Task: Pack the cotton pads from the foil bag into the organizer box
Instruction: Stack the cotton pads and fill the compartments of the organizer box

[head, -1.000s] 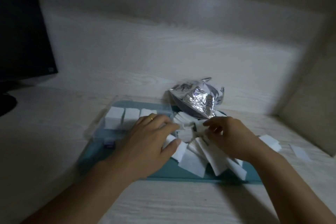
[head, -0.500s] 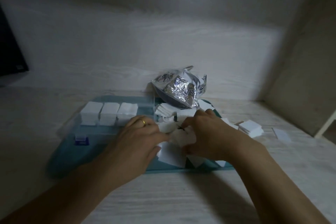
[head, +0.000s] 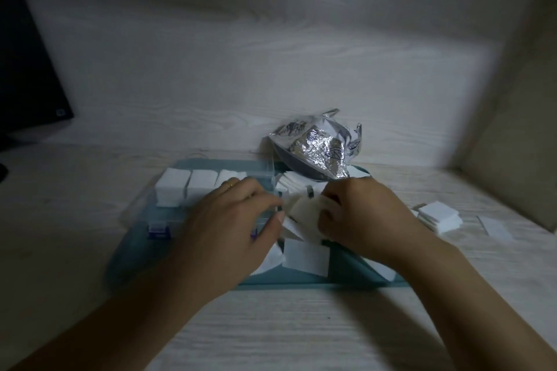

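- Since a second ago: both hands pulled in closer together over the middle of the teal flat tray [head: 301, 280], with the loose fan of pads from before now bunched up between them; view swung a bit too, dark monitor edge [head: 27, 69] back in at the far left.
- Left hand [head: 229, 229] palm down, gold ring on one finger, fingers bent over the clear plastic organizer box [head: 168, 214], thumb tip touching the bunch of white square cotton pads [head: 303, 214].
- Right hand [head: 358, 217] curled round that same bunch from the other side, fingers tucked in on it.
- Can't tell if the left one really grips the bunch or just steadies it.
- Three neat white pad stacks [head: 199, 187] standing side by side in the box's far-left compartments, just beyond the left knuckles.
- More loose pads [head: 306, 256] lying flat on the tray under and in front of both hands, some overlapping.
- Crumpled silver foil bag [head: 316, 150] sitting at the tray's far edge, mouth facing the hands, a few pads right at its opening.
- Small separate pile of pads [head: 440, 214] off the tray to the right on the pale wood-grain tabletop [head: 301, 334], one single pad [head: 495, 227] further right.
- Purple latch [head: 158, 227] on the box's near wall, left of the left wrist.
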